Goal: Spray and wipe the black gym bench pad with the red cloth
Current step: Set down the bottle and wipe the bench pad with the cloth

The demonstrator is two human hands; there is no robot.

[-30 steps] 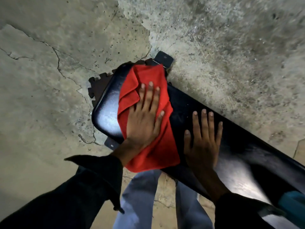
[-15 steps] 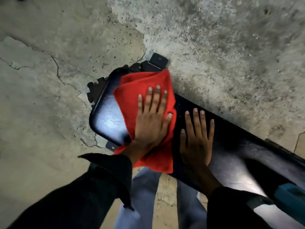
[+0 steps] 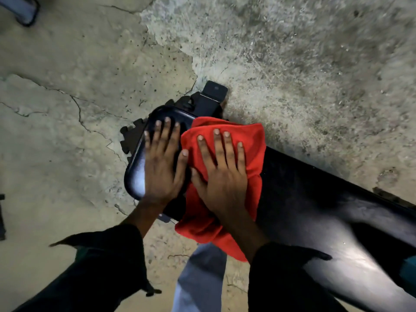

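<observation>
The black gym bench pad (image 3: 315, 199) runs from its rounded end near the middle of the view down toward the lower right corner, standing over a cracked, patchy concrete floor (image 3: 78, 64). The red cloth (image 3: 254, 154) lies draped across the pad just beside that rounded end, its near edge hanging off the pad's near side toward the person.

The right hand (image 3: 222, 174) lies flat on the cloth, palm down with fingers spread, pressing it against the pad rather than gripping it. The left hand (image 3: 162, 167) rests open and flat on the bare pad surface at the rounded end, fingers spread, holding nothing; its thumb lies against the cloth's edge, close to the right hand.

Both arms wear dark sleeves (image 3: 101, 266). A black frame bracket (image 3: 211, 97) sticks out beyond the pad's rounded end. Light trousers (image 3: 200, 278) show below the cloth.
</observation>
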